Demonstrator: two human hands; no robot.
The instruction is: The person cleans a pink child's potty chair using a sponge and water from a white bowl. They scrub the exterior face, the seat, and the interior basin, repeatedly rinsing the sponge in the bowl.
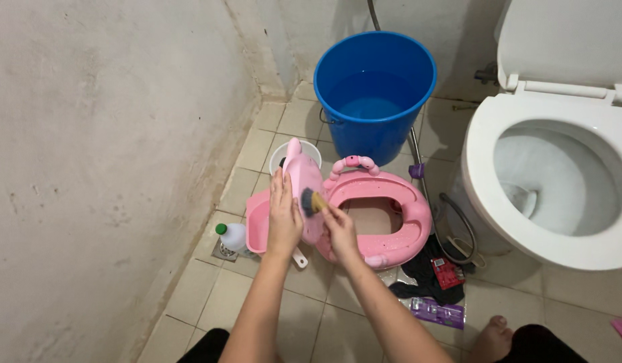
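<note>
Squatting on the tiled bathroom floor (257,296), pink child's potty seat (385,208) in front of me, lying on the tiles between the blue bucket (375,94) and my knees.

My left hand (284,215) is flat against the seat's raised pink backrest piece (301,178), fingers spread and pressing to steady it — a brace more than a wrapped grasp. My right hand (339,228) is closed around a small brush (311,200); its dark bristle head touches the backrest's side, just beside my left fingers.

Progress, as I judge it: scrubbing is under way on the backrest. The oval ring shows no suds or brush marks I can make out, so I can't tell whether it is done; I'd count it as left to do. No rinse is evident — the bucket stands full of water behind the seat, untouched as far as I see.

Around: a white bottle with a green cap (231,236) at the floor drain on my left, near a pink basin (260,225) half hidden behind my left hand. A white container (294,153) sits behind the backrest. Dark cloth (422,279) and a purple packet (437,311) lie right of the seat. The white toilet (546,181) stands open at right, with a hose (452,228) curling beside it.
</note>
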